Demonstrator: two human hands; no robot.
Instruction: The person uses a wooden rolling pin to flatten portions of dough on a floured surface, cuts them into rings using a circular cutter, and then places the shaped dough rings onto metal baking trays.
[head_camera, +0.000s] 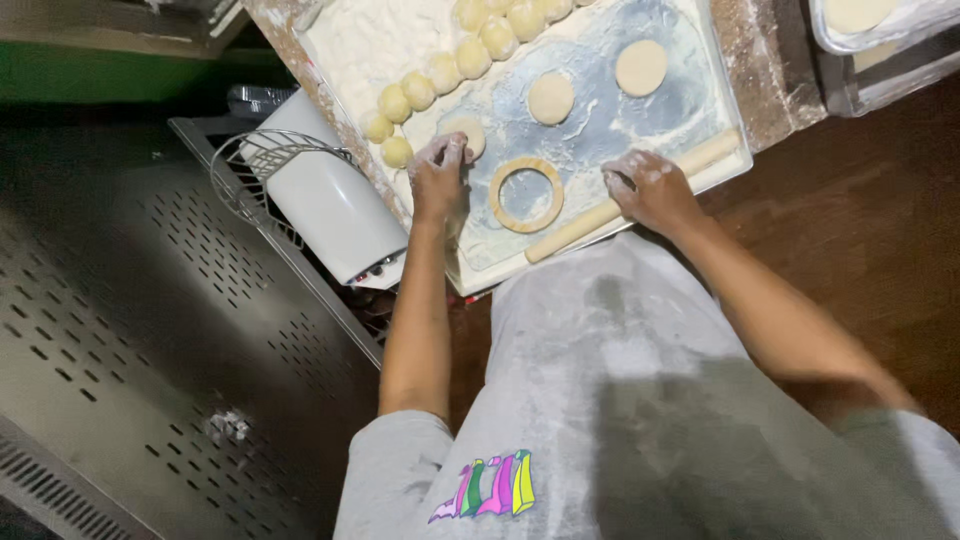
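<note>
From the head camera, you are looking straight down at a floured work board (690, 120) lying on the table (860, 230). Your left hand (440, 175) is dusted white and its fingers are curled down onto a flattened dough piece (466, 134) near the board's left edge; part of that piece is hidden under your fingertips, so you cannot tell how firmly it is gripped. Your right hand (648, 188) is closed over a wooden rolling pin (640, 195), which lies along the near edge of the board. Between your two hands rests a wooden ring cutter (526, 194), flat on the flour and touching neither hand. Two more flattened dough discs (551, 97) sit further up the board, apart from each other. A curved row of dough balls (432, 80) runs along the board's left side, each ball touching the next. Left of the board stands a white appliance (330, 200) with a wire guard, beside a perforated metal surface (150, 300). Your grey apron (620, 400) is streaked with flour.
</note>
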